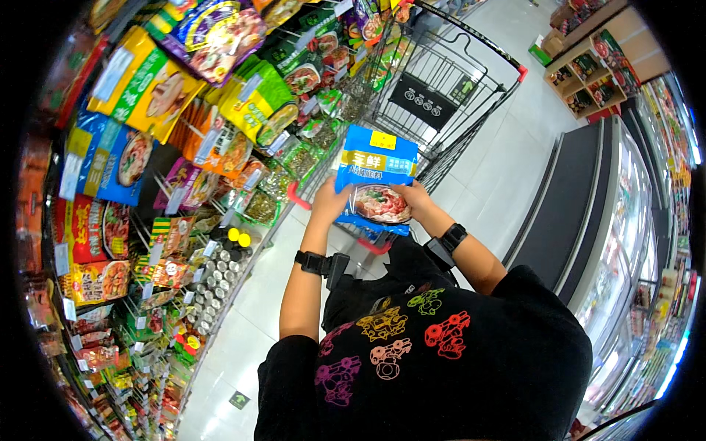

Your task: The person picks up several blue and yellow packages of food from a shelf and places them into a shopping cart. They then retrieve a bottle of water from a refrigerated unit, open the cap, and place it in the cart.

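Observation:
A blue plastic packet of hotpot soup base (378, 165), with a picture of a bowl of food, is held upright between both hands. My left hand (331, 199) grips its left edge and my right hand (416, 199) its right edge, each with the thumb on the front. Behind the packet stands a black wire shopping cart (441, 71). On the shelf rack to the left hang similar blue packets (124, 157), next to yellow packets (149, 85) and an orange packet (223, 149). What the fingers do behind the packet is hidden.
The rack's lower shelf holds small jars (215, 278) and bagged dried goods (265, 206). A glass-fronted refrigerated cabinet (612, 264) runs along the right. Farther off stands a wooden display (584, 74) with packets. Pale floor tiles (248, 317) lie between rack and cabinet.

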A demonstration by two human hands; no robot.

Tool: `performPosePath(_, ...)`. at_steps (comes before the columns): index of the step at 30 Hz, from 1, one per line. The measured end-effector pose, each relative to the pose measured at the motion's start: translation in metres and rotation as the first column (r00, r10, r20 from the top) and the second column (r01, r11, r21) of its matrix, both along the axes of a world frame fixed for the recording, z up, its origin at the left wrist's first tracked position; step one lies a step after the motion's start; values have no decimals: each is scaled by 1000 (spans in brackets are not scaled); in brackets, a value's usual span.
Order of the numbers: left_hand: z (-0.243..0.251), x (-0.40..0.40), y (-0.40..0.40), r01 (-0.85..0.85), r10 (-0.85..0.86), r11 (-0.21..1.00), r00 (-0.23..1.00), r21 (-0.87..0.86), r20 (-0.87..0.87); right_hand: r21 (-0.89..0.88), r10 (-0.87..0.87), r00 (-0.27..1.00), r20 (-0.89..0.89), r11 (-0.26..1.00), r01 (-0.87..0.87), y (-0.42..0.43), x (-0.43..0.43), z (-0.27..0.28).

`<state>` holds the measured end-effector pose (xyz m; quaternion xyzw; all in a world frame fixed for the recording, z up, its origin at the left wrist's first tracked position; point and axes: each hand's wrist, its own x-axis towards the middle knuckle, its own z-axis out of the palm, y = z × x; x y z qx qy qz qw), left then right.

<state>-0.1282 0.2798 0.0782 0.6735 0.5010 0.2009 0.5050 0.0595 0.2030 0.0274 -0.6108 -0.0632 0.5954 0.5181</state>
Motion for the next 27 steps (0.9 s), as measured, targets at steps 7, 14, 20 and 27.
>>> performPosePath(7, -71, 80, 22, -190, 185, 982, 975, -25, -126, -102, 133, 967, -219, 982, -158, 47, 88, -33)
performPosePath(14, -126, 84, 35, -287, 175, 945, 849, -157, -498, -486, 520, -401, 754, 30, -874, 54, 95, -131)
performPosePath(20, -156, 76, 32, -237, 77, 962, 712, -136, -698, -88, 489, -110, 865, -69, -994, 37, 77, -153)
performPosePath(27, -171, 96, 21, -112, 32, 992, 664, -58, -747, -18, 649, -12, 761, 2, -1000, 23, 69, -184)
